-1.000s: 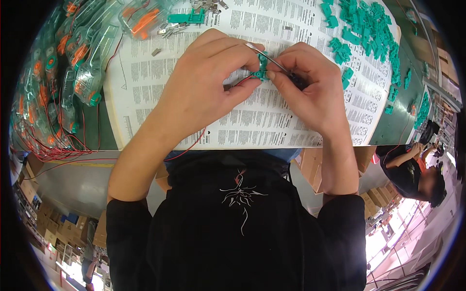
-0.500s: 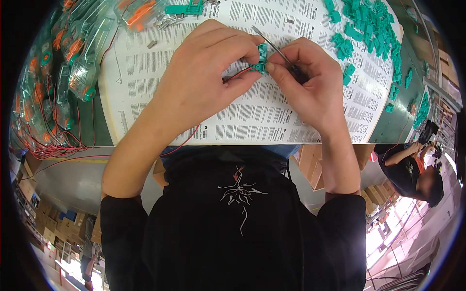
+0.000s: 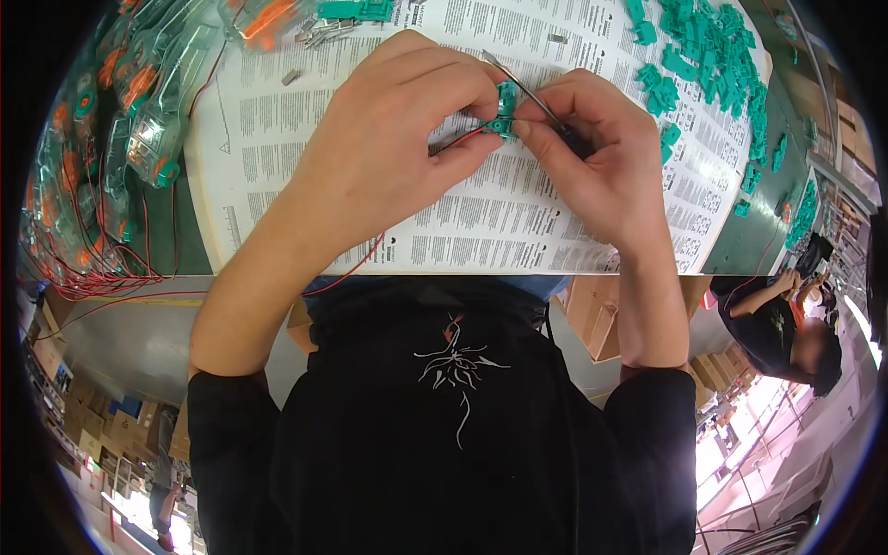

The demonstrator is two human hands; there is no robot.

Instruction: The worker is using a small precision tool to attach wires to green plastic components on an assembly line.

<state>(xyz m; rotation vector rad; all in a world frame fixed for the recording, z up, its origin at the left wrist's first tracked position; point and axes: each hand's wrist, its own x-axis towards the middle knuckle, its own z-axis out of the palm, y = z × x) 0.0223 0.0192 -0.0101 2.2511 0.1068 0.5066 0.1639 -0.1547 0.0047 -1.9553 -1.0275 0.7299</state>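
Observation:
Between my hands is a small green plastic part point(image 3: 505, 104), above the printed paper sheet point(image 3: 444, 242). My left hand point(image 3: 398, 129) is closed, its thumb and fingertips pinching the part's left side. A thin red wire point(image 3: 467, 136) runs from the part into that hand, and more of it trails below my wrist. My right hand point(image 3: 597, 139) touches the part's right side with its thumb tip. In its curled fingers it holds a screwdriver point(image 3: 523, 81), whose thin metal shaft slants up to the left over the part. The dark handle is mostly hidden in the palm.
Loose green plastic pieces point(image 3: 708, 55) pile at the far right. Clear housings with orange insides point(image 3: 153, 139) and tangled red wires point(image 3: 102, 282) crowd the left. Small metal pieces point(image 3: 324, 32) lie at the back. Another person point(image 3: 777, 324) works at the right.
Both hands stay almost in the same place, still holding the green part and the screwdriver. The whole view has shifted very slightly.

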